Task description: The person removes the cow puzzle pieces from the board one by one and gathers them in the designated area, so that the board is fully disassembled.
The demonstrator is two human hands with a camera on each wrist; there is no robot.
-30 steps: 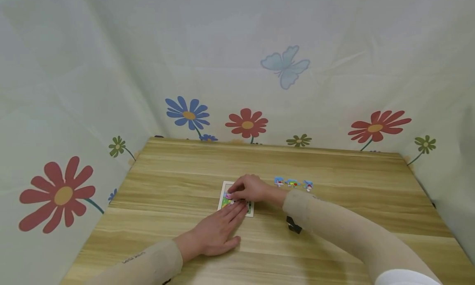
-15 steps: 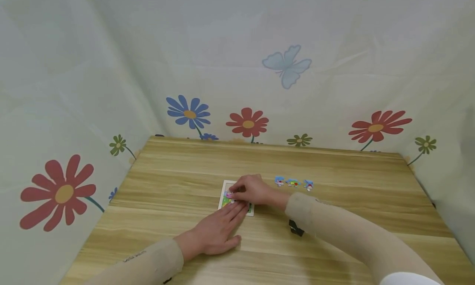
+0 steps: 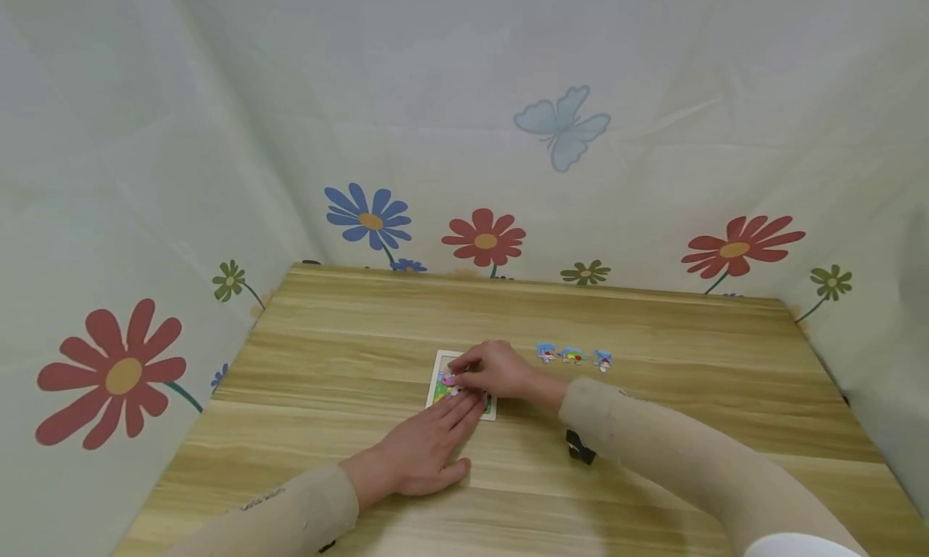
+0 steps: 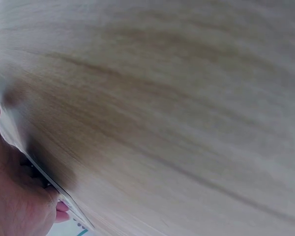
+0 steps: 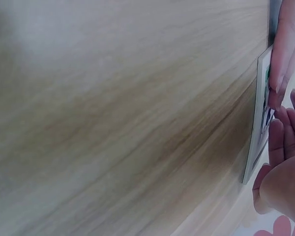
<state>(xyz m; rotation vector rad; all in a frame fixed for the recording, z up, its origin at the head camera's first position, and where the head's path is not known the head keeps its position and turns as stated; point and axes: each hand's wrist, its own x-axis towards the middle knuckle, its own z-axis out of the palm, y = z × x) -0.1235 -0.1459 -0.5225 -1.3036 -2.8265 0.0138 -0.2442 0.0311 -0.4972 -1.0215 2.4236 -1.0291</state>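
On the surface (image 3: 348, 331), the puzzle board (image 3: 434, 378) lies under the left hand (image 3: 417, 458), fingers straight and together, and the right hand (image 3: 501, 370), fingers bent, any pinch indiscernible. Board likely light, stiff; grasp rim. Lift loose pieces (image 3: 573, 356) by edges.

We're getting a booth-like, curtained-off spot here: pale sheeting (image 3: 406, 73) is hanging along the back and both sides, visibly creasing; printed flowers (image 3: 485, 241) and a light-blue butterfly (image 3: 562, 128) are brightening it, and a wood-grain surface (image 3: 363, 323) is filling the space between. Home or workplace? That, I'm not managing to tell.
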